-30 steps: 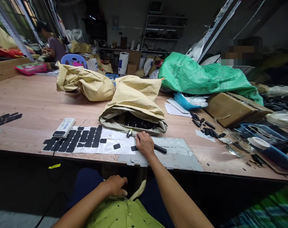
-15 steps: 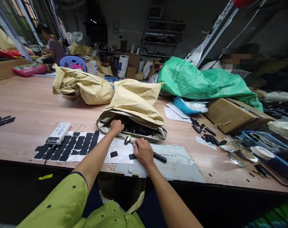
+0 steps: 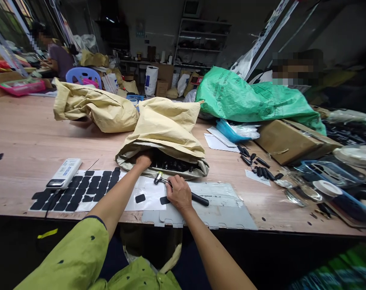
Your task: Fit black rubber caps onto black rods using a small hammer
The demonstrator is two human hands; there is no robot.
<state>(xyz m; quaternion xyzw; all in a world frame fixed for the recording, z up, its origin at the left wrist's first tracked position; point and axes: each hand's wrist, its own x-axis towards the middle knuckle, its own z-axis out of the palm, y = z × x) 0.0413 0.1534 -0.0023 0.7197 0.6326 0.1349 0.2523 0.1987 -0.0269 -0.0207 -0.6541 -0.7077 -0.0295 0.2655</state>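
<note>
My left hand (image 3: pixel 144 160) reaches into the mouth of a tan woven sack (image 3: pixel 167 139), its fingers hidden inside. Shiny black pieces (image 3: pixel 173 164) fill the sack's opening; their exact kind is unclear. A small hammer (image 3: pixel 199 199) with a black grip and a yellow-and-black head lies across a grey sheet (image 3: pixel 215 205). My right hand (image 3: pixel 179 193) is closed over its shaft. Left of that hand, rounded black pads (image 3: pixel 140 198) sit on white backing paper, with many more pads (image 3: pixel 94 183) in rows beneath my left forearm.
A white corded device (image 3: pixel 65 173) overlaps the pads. Behind lie another tan sack (image 3: pixel 110 112) and a green sack (image 3: pixel 246 98). A cardboard box (image 3: pixel 292 141), loose black handle-like pieces (image 3: pixel 263 173) and plastic containers (image 3: pixel 331 189) are to the right. Two people sit farther off.
My left hand has gone deeper into the sack, so its fingers no longer show. My right hand stays on the hammer. The whole view has shifted slightly.
</note>
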